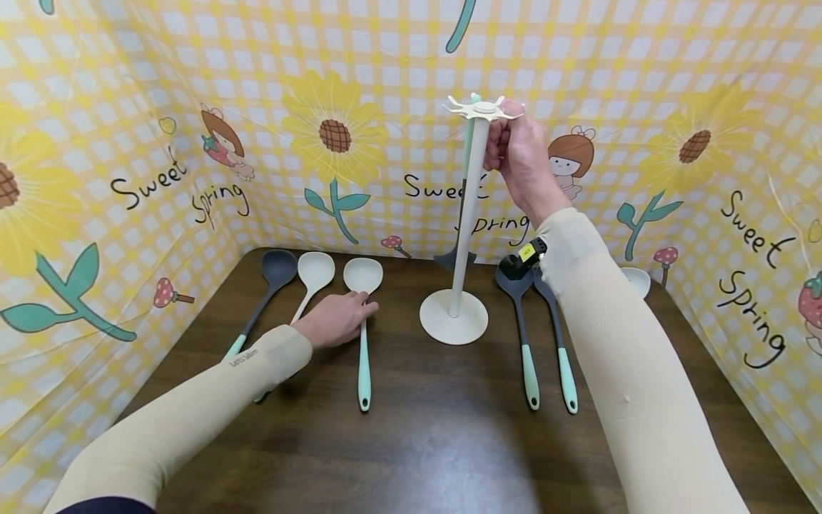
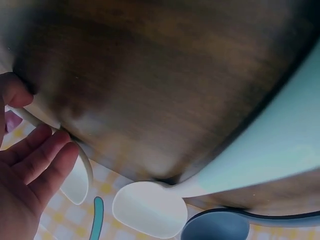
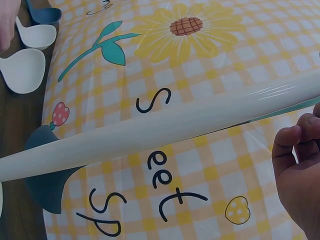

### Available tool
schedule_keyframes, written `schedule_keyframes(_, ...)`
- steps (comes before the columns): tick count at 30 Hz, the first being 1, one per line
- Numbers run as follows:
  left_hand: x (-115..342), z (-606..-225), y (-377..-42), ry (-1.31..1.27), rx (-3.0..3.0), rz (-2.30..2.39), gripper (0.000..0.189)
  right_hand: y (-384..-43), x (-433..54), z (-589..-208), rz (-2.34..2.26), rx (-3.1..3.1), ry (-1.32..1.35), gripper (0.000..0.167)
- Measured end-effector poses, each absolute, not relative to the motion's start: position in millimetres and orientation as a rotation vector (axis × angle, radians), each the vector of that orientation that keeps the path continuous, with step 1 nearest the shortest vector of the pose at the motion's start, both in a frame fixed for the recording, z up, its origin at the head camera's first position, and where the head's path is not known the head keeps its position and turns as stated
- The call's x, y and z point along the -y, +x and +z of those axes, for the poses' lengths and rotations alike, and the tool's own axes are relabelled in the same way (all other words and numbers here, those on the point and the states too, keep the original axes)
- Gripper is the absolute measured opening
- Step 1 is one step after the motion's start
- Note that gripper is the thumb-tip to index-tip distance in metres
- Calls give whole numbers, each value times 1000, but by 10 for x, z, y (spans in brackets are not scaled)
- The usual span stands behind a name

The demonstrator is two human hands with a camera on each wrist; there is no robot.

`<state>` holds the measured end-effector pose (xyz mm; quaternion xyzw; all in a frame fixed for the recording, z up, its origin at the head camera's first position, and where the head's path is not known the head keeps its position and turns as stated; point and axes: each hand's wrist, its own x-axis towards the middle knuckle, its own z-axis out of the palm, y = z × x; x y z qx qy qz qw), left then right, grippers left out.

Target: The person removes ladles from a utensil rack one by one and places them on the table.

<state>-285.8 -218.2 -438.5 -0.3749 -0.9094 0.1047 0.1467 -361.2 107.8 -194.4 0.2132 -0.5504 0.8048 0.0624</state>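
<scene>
A white utensil stand with a hooked top stands upright on the table. Close behind its pole hangs a turner with a mint handle and dark flared head. At the stand's top, my right hand curls its fingers round the upper handle; pole and hooks partly hide the hold. My left hand reaches over the neck of a white ladle lying on the table. In the left wrist view its fingers are fairly straight beside the ladle bowl, the thumb apart from them.
Left of that ladle lie another white ladle and a dark ladle. Right of the stand are two dark utensils, one a spoon, and a white head partly behind my right sleeve. Patterned cloth walls the table's back and sides.
</scene>
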Motion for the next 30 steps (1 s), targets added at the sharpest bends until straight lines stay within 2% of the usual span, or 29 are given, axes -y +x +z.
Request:
schedule_keyframes(8,2166,-4369,-2826,-1023,2677,306,24,-3620,-1069,-1944,2416,1688,658,44)
schedule_keyframes(14,2106,-4288,-2816,-868,2937,83,9,-3618,-1078,-1937,2414,1691,657,44)
schedule_keyframes(23,2049,-4235,-2858,-733,3183,-232,13,-3615,-1084,-1950,2398,1681,677,45)
schedule_keyframes(30,2099,-4225,-2892,-694,3189,-255,15,-3615,-1082,-1953,2408,1680,661,45)
